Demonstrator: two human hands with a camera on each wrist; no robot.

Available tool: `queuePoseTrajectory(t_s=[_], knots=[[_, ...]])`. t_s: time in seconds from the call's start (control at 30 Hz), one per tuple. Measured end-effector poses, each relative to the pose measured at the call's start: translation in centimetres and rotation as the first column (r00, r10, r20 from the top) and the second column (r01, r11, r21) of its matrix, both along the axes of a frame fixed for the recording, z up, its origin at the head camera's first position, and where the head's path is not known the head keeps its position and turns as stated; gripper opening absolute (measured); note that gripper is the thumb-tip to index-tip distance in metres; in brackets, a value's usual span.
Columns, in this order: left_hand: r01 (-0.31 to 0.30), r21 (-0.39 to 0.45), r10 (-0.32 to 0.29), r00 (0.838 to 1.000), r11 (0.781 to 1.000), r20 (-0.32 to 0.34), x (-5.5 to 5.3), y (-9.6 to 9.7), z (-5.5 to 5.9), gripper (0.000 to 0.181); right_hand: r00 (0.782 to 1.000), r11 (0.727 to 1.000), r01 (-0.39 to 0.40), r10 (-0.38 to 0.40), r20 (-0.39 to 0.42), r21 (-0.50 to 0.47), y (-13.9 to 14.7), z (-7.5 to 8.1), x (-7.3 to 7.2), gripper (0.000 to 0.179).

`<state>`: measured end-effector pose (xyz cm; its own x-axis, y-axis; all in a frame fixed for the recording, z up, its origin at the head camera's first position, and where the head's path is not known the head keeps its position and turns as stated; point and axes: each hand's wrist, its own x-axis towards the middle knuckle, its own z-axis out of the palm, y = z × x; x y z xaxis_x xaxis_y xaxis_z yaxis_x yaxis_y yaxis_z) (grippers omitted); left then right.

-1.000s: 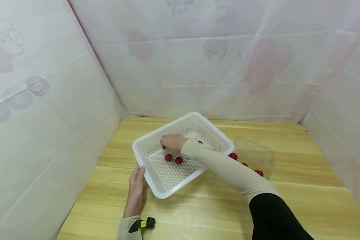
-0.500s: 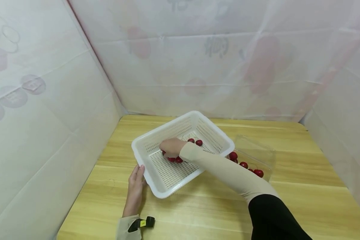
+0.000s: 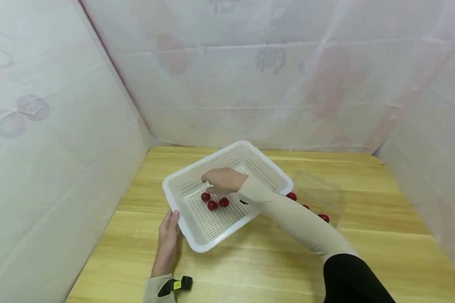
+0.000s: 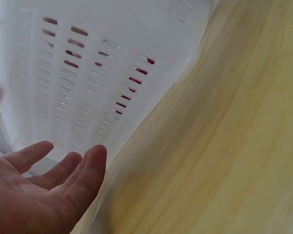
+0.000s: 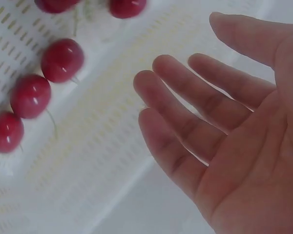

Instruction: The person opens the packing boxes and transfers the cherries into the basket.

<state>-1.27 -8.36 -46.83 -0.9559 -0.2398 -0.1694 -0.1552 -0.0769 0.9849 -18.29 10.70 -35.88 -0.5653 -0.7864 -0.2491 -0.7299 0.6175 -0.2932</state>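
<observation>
A white perforated plastic basket [image 3: 195, 240] sits angled on the table with several red cherries [image 3: 212, 205] on its floor. My left hand [image 3: 167, 240] is at its near-left side, the thumb over the rim. In the left wrist view, the other fingers [image 4: 90, 170] lie loosely bent outside the slotted wall. My right hand [image 3: 225, 180] hovers inside the basket above the cherries. The right wrist view shows that hand's fingers [image 5: 205, 102] spread and relaxed, holding nothing, apart from a row of cherries [image 5: 62, 60] with thin stems. The right forearm hides part of the basket's inside.
A clear plastic box [image 3: 320, 189] with several more cherries [image 3: 324, 218] stands right of the basket, partly behind the right sleeve [image 3: 299, 219]. Printed white sheets [image 3: 227, 97] wall in the wooden table [image 3: 379, 252] at the back and sides.
The right hand has lifted slightly from among the cherries and its fingers have spread. A cherry now shows below its fingertips. The left hand stays at the rim; the view has shifted slightly.
</observation>
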Motion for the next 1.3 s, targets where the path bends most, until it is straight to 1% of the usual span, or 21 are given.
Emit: queuePoseTrajectory(t_s=[0.07,0.1,0.2,0.27,0.33,0.43,0.5,0.57,0.7,0.8,0.9,1.0,1.13,1.2,1.3], knots=[[0.001,0.0,-0.001,1.0,1.0,0.002,0.1,0.0,0.1,0.061,1.0,0.998,-0.005,0.004,-0.014,-0.064,1.6,0.9,0.7,0.037],[0.006,0.0,-0.006,1.0,1.0,0.005,0.2,0.1,0.2,0.062,1.0,0.995,-0.004,0.003,-0.017,-0.099,2.5,1.3,1.1,0.033],[0.015,-0.005,-0.015,1.0,1.0,0.014,0.4,0.1,0.3,0.063,0.999,0.98,0.029,-0.034,-0.023,-0.197,5.7,2.6,2.5,0.026],[0.016,-0.007,-0.015,1.0,1.0,0.022,0.6,0.1,0.3,0.063,0.996,0.965,0.069,-0.08,-0.034,-0.255,8.3,3.3,3.6,0.026],[0.015,-0.004,-0.015,1.0,1.0,0.021,0.8,0.1,0.3,0.062,0.991,0.941,0.118,-0.134,-0.03,-0.316,11.0,3.9,4.6,0.032],[0.008,-0.001,-0.008,1.0,1.0,0.016,1.0,0.0,0.3,0.06,0.973,0.912,0.196,-0.226,-0.041,-0.361,15.1,4.2,5.9,0.036],[0.004,-0.001,-0.004,1.0,1.0,0.006,1.2,0.0,0.4,0.059,0.959,0.897,0.249,-0.28,-0.036,-0.364,17.8,3.9,6.7,0.034],[-0.001,0.0,0.001,1.0,1.0,-0.002,1.4,0.0,0.6,0.059,0.942,0.89,0.3,-0.333,-0.04,-0.342,20.2,3.4,7.7,0.032],[-0.001,0.011,0.001,1.0,1.0,-0.019,1.7,0.2,0.6,0.059,0.911,0.882,0.383,-0.41,-0.044,-0.276,24.6,1.6,9.6,0.028],[-0.012,0.007,0.012,1.0,1.0,-0.02,1.9,0.2,0.6,0.059,0.898,0.879,0.423,-0.439,-0.025,-0.221,26.7,0.0,10.9,0.026],[-0.026,0.002,0.026,1.0,1.0,-0.01,2.0,0.1,0.7,0.059,0.892,0.878,0.439,-0.452,-0.028,-0.189,27.9,-1.3,12.0,0.028],[-0.022,0.0,0.022,1.0,1.0,0.006,1.9,0.0,0.8,0.06,0.886,0.876,0.448,-0.462,-0.047,-0.178,28.4,-2.2,12.7,0.03],[-0.017,0.009,0.017,1.0,1.0,0.023,1.8,0.0,0.9,0.06,0.886,0.878,0.447,-0.461,-0.049,-0.17,28.6,-3.1,13.2,0.031],[-0.015,0.017,0.015,1.0,1.0,0.022,1.8,0.0,0.9,0.059,0.887,0.88,0.448,-0.46,-0.045,-0.16,28.5,-3.4,13.2,0.028],[-0.01,0.022,0.01,1.0,1.0,0.011,1.9,0.1,0.7,0.059,0.883,0.881,0.453,-0.465,-0.065,-0.138,28.4,-4.1,13.4,0.028]])
